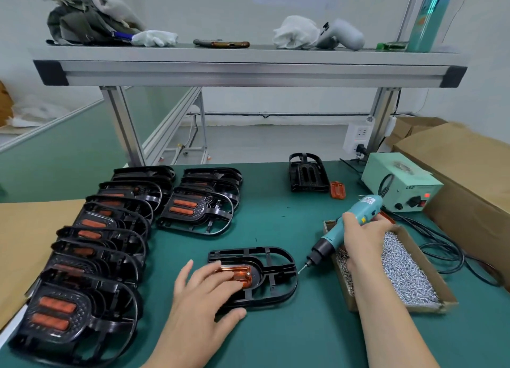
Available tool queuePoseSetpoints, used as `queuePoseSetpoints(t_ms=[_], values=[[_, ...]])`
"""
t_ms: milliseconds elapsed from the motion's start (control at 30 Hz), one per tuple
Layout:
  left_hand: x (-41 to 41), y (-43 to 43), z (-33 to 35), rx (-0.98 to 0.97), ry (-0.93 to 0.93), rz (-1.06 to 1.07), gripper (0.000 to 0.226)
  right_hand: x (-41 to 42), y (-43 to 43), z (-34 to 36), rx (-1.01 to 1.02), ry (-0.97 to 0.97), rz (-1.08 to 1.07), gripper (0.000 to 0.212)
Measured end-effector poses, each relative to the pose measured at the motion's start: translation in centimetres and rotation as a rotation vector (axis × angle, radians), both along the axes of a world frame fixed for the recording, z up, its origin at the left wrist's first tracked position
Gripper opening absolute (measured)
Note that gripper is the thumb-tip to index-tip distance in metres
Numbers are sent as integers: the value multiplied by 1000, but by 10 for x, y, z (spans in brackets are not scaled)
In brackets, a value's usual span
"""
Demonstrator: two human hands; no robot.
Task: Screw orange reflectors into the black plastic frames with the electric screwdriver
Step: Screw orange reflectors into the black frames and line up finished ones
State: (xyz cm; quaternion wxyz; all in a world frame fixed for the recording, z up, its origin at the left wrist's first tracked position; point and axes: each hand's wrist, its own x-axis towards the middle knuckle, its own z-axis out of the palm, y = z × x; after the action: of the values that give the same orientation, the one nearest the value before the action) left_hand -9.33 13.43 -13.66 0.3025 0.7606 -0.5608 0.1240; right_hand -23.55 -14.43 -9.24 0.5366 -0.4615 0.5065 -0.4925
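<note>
A black plastic frame [276, 273] lies flat on the green mat in front of me, with an orange reflector [237, 274] seated in it. My left hand [204, 290] presses flat on the reflector, fingers straight, thumb against the frame's near edge. My right hand [361, 235] grips the teal electric screwdriver [347, 224]. Its bit carries a screw [302, 269] and points down-left, just off the frame's right end. A white spot shows on the reflector near its right end.
Several finished frames with reflectors [91, 246] are stacked in rows at the left. A cardboard tray of screws [405, 268] sits under my right wrist. A spare frame [307, 175], a loose reflector [338, 190], the power supply [400, 182] and its cable lie behind.
</note>
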Motion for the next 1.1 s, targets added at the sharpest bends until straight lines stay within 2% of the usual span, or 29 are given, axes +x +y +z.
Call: queuePoseSetpoints(t_ms=[133,200,300,400,567,633,700,800,867,1000,1100], values=[[4,-3,0,-28,-213,-13,41,-5,0,-1,-72,158,-87,87],[6,-3,5,-31,-264,-3,48,-6,1,-1,-137,274,-119,94],[10,-3,18,-44,-299,38,62,-7,1,-1,-274,420,-137,76],[17,-2,35,-63,-303,80,61,-6,2,-1,-300,420,-98,58],[26,0,61,-127,-191,66,36,-4,9,6,-380,388,-125,50],[29,0,67,-138,-164,63,26,-1,16,13,-512,364,-139,48],[32,-1,69,-124,-164,80,28,4,26,20,-695,367,-113,45],[36,-1,72,-91,-163,98,28,13,45,32,-923,340,51,38],[36,-1,73,-63,-151,105,29,18,61,39,-983,308,235,36],[37,-1,76,-41,-148,102,31,30,90,42,-818,433,711,33],[38,0,78,-25,-152,128,32,37,95,34,-735,522,867,26]])
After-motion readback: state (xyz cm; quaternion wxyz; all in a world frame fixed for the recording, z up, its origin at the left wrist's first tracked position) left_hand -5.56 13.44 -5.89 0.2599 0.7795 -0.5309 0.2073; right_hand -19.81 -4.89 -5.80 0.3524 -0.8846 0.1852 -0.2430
